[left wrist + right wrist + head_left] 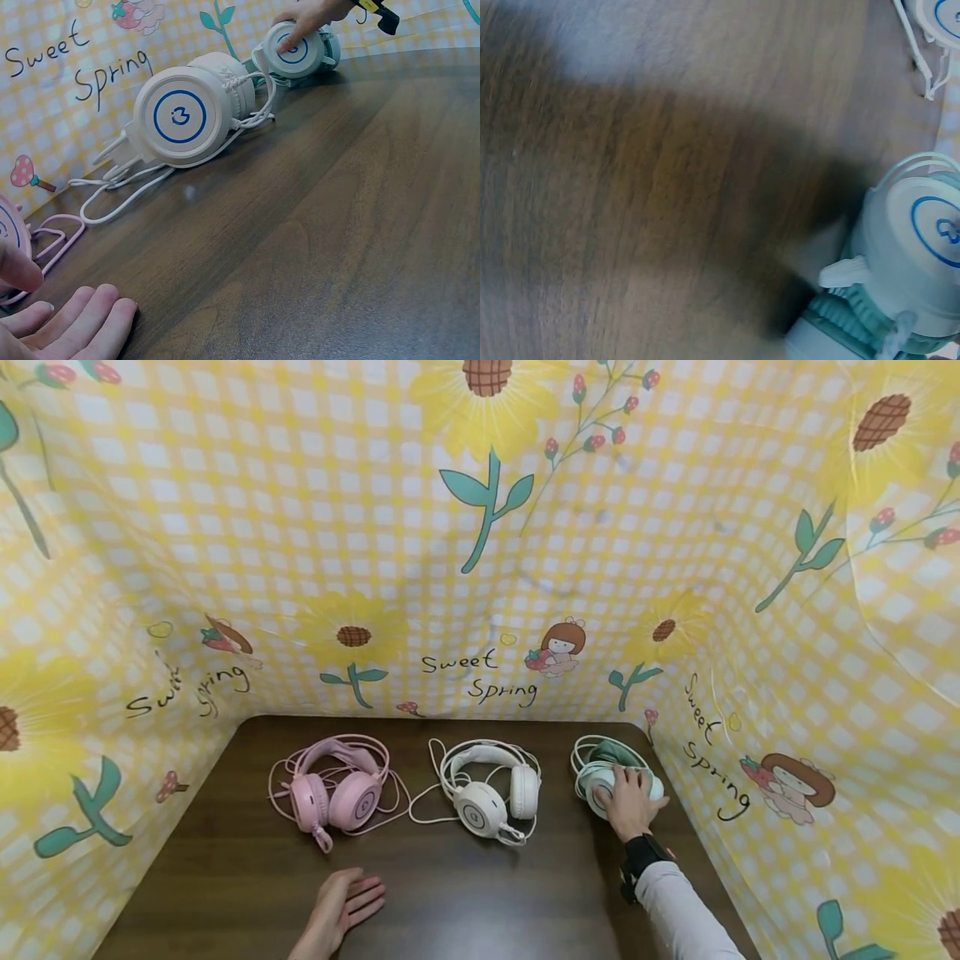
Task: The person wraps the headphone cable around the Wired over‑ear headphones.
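While the head view looks down on a dark wooden table [465, 893] walled in by yellow sunflower-print cloth [480, 543], three wired headsets lie in a row along its far edge: one pink headset [335, 789] on the left, one white headset [491, 789] in the middle and one mint-green headset [600, 768] at the right, just beside the cloth wall. The right hand [628, 799] lies on top of the green headset's earcup with fingers draped over it, touching it; whether they have closed round it cannot be told from here. The left hand [345, 902] rests flat on the table nearer the person, fingers loosely spread and holding nothing, well apart from the pink headset. By the look of it, the step in hand is taking hold of the green headset, and the next move would call for a firm grip on the earcup or band and care that the coiled cable comes along without snagging. From the left wrist, the left hand's fingers [82, 319] lie straight on the wood, the white headset [187, 112] shows a blue ring logo, and beyond it the right hand's fingertips [289, 41] press on the green earcup [300, 52]. From the right wrist, blurred, only the green earcup [907, 255] and bare wood show; the hand itself is out of sight.
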`<control>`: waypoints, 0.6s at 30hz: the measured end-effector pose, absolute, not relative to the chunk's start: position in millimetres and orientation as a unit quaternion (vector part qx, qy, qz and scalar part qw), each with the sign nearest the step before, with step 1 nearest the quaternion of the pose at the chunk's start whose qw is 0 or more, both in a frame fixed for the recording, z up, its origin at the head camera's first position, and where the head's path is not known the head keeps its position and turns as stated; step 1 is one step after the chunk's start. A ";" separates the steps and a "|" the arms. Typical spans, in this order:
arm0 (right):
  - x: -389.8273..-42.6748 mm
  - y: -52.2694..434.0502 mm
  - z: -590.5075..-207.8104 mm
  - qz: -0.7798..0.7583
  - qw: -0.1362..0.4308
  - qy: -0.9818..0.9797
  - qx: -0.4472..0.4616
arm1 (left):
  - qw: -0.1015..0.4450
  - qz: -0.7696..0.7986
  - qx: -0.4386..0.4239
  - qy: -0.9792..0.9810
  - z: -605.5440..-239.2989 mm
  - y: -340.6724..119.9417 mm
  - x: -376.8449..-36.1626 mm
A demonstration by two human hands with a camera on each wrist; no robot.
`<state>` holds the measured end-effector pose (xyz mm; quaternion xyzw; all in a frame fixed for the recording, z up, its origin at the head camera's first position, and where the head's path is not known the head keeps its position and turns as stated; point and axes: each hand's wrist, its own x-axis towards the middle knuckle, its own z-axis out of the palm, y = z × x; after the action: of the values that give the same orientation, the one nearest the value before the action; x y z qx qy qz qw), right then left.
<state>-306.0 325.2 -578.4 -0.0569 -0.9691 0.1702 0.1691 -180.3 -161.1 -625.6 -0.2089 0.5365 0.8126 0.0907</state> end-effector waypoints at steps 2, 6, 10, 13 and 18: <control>-304.5 322.8 -574.4 0.161 0.168 -0.971 -0.053 | 0.094 0.811 -0.210 0.538 -624.3 -161.0 -180.7; -298.6 304.4 -570.6 0.149 0.219 -0.964 -0.019 | 0.093 0.809 -0.211 0.541 -623.0 -160.0 -180.6; -291.8 266.4 -571.9 0.152 0.291 -0.942 0.067 | 0.087 0.805 -0.213 0.547 -623.2 -158.9 -180.2; -288.9 232.3 -573.8 0.164 0.309 -0.926 0.143 | 0.086 0.801 -0.211 0.554 -623.5 -158.0 -180.0; -287.8 181.2 -576.1 0.174 0.264 -0.932 0.179 | 0.088 0.795 -0.209 0.562 -625.9 -155.1 -180.3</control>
<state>-287.8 181.2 -576.1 0.1793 -0.9317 0.1738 0.2637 -180.3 -155.1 -625.9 -0.2092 0.5624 0.7952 0.0880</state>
